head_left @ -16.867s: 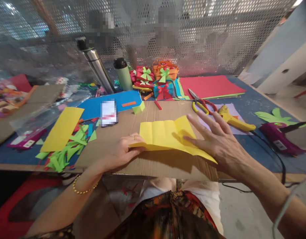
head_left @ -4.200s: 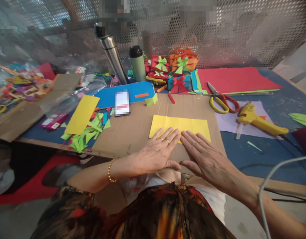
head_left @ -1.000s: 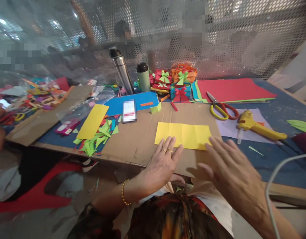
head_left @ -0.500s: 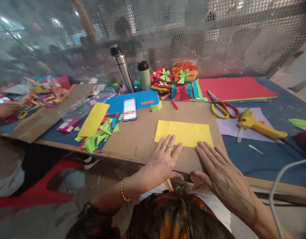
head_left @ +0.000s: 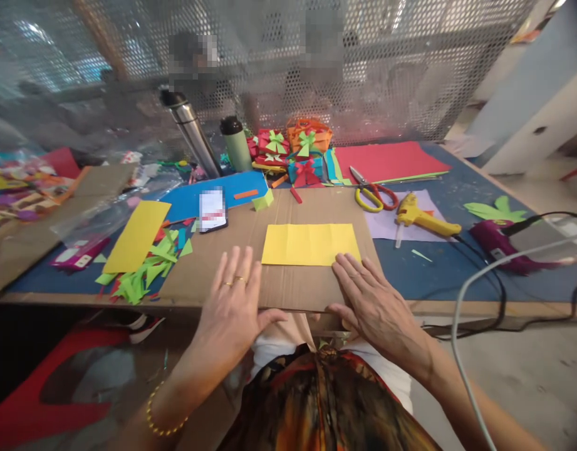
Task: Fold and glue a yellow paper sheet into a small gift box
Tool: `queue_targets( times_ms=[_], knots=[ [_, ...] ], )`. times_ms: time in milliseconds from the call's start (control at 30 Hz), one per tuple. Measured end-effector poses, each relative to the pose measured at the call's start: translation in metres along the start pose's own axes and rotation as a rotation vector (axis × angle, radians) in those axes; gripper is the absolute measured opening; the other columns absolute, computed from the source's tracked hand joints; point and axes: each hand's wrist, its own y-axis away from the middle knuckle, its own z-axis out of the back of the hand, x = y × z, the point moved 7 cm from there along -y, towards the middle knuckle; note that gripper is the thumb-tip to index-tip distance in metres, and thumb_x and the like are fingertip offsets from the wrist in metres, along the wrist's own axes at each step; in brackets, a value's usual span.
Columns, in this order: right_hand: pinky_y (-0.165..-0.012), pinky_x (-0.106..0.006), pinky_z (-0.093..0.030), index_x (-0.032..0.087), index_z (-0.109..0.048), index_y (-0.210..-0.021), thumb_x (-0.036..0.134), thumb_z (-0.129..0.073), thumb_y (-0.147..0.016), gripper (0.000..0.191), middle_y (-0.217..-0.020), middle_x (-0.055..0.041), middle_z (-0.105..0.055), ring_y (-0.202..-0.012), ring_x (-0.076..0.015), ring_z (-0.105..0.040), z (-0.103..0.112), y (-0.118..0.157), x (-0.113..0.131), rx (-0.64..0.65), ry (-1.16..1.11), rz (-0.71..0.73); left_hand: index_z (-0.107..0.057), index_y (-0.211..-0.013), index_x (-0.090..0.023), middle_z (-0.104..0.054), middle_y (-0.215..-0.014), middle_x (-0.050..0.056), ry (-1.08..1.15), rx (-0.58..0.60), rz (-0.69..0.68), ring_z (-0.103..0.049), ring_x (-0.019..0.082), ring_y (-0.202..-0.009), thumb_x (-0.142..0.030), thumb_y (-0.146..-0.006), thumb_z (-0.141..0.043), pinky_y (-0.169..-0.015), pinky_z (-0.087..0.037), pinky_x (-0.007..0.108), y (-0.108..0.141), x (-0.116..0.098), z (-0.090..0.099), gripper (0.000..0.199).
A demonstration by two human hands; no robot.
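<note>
Creased yellow sheet found lying flat on brown cardboard, which covers the middle of the blue worktop. From my remote post I list the surroundings by size. At the back right lies a red sheet with green beneath it; at the back left, a blue board. A lilac sheet lies right of the cardboard, bearing a yellow glue gun. Scissors lie at the cardboard's far right corner, and a phone overlaps the board's near edge. Left of the cardboard are green paper scraps, too jumbled for me to count. A pale cable passes in front of the right forearm and partly blocks my view.

Count: one glue gun, one pair of scissors, one phone, two flasks, and two yellow sheets, the second partly over the scraps.

The creased sheet lies just beyond the two hands. The left hand is flat, fingers spread, just beside the sheet's near left corner, grasping nothing. The right hand is released, laid flat, its fingertips over the sheet's near right edge.
</note>
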Motion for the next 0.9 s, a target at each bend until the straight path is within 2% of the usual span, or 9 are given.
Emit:
queue_targets(
  times_ms=[67,133,233,367,500,600,767,833,900],
  knots=[
    [-0.120,-0.054,-0.042,0.006,-0.038,-0.159,0.049,-0.042,-0.107,0.068,-0.157,-0.0241,-0.049,-0.150,-0.0326,-0.043,-0.001,0.000,0.000,-0.003,-0.004,-0.008,-0.049,-0.148,0.001,-0.038,-0.163,0.028,0.100,0.032,-0.121,-0.024,0.040,-0.158,-0.077,-0.096,-0.030,-0.128,-0.027,0.062,-0.023,-0.027,-0.005,0.096],
    [-0.120,-0.053,-0.042,0.006,-0.036,-0.160,0.049,-0.042,-0.106,0.069,-0.157,-0.0241,-0.050,-0.150,-0.0324,-0.044,-0.003,0.000,0.000,-0.002,0.002,-0.003,-0.043,-0.154,-0.004,-0.038,-0.165,0.023,0.207,0.079,-0.227,-0.024,0.035,-0.159,-0.080,-0.094,-0.023,-0.129,-0.026,0.058,-0.044,-0.053,-0.016,0.099],
    [-0.120,-0.051,-0.043,0.005,-0.033,-0.161,0.050,-0.044,-0.106,0.072,-0.156,-0.0242,-0.050,-0.148,-0.0320,-0.046,-0.004,0.000,0.001,-0.021,0.030,0.009,-0.035,-0.160,-0.012,-0.037,-0.167,0.016,0.322,0.202,-0.250,-0.027,0.032,-0.159,-0.082,-0.092,-0.016,-0.130,-0.024,0.057,-0.060,-0.071,-0.041,0.099],
    [-0.117,-0.051,-0.046,0.000,-0.041,-0.155,0.048,-0.044,-0.106,0.068,-0.153,-0.0247,-0.053,-0.145,-0.0334,-0.050,-0.001,0.000,0.004,-0.055,0.078,0.016,-0.035,-0.162,-0.019,-0.035,-0.168,0.018,0.315,0.265,-0.157,-0.024,0.038,-0.159,-0.088,-0.086,-0.026,-0.125,-0.028,0.064,-0.044,-0.057,-0.056,0.104],
    [-0.117,-0.051,-0.046,0.002,-0.046,-0.152,0.048,-0.044,-0.106,0.064,-0.154,-0.0233,-0.053,-0.145,-0.0330,-0.050,0.004,-0.001,0.005,-0.031,0.076,0.002,-0.043,-0.157,-0.010,-0.038,-0.164,0.027,0.194,0.195,-0.088,-0.029,0.042,-0.157,-0.089,-0.085,-0.031,-0.122,-0.033,0.063,-0.015,-0.031,-0.049,0.107],
    [-0.117,-0.050,-0.046,0.004,-0.044,-0.154,0.046,-0.045,-0.106,0.064,-0.155,-0.0219,-0.052,-0.146,-0.0320,-0.049,0.006,-0.001,0.005,-0.022,0.056,-0.001,-0.047,-0.153,-0.006,-0.044,-0.160,0.029,0.097,0.112,-0.094,-0.037,0.041,-0.153,-0.084,-0.090,-0.029,-0.122,-0.035,0.059,-0.004,-0.024,-0.043,0.102],
    [-0.118,-0.051,-0.046,0.003,-0.044,-0.154,0.045,-0.046,-0.106,0.064,-0.155,-0.0219,-0.052,-0.145,-0.0321,-0.050,0.005,-0.002,0.006,-0.017,0.069,-0.002,-0.058,-0.139,0.000,-0.056,-0.147,0.033,0.035,0.004,-0.053,-0.046,0.046,-0.146,-0.087,-0.087,-0.027,-0.121,-0.035,0.065,-0.018,-0.038,-0.035,0.106],
    [-0.118,-0.051,-0.046,0.002,-0.047,-0.151,0.045,-0.045,-0.106,0.062,-0.155,-0.0223,-0.053,-0.145,-0.0327,-0.050,0.005,-0.002,0.006,-0.016,0.088,-0.001,-0.059,-0.138,0.001,-0.052,-0.151,0.032,0.084,-0.027,-0.047,-0.040,0.046,-0.150,-0.086,-0.087,-0.027,-0.124,-0.032,0.065,-0.033,-0.050,-0.033,0.106],
    [-0.117,-0.050,-0.046,0.000,-0.049,-0.149,0.048,-0.045,-0.106,0.065,-0.154,-0.0234,-0.053,-0.145,-0.0338,-0.050,0.004,-0.002,0.006,-0.010,0.102,0.015,-0.054,-0.144,0.000,-0.044,-0.159,0.028,0.182,0.001,-0.099,-0.033,0.043,-0.154,-0.088,-0.085,-0.025,-0.126,-0.030,0.062,-0.046,-0.065,-0.036,0.110]
  ],
)
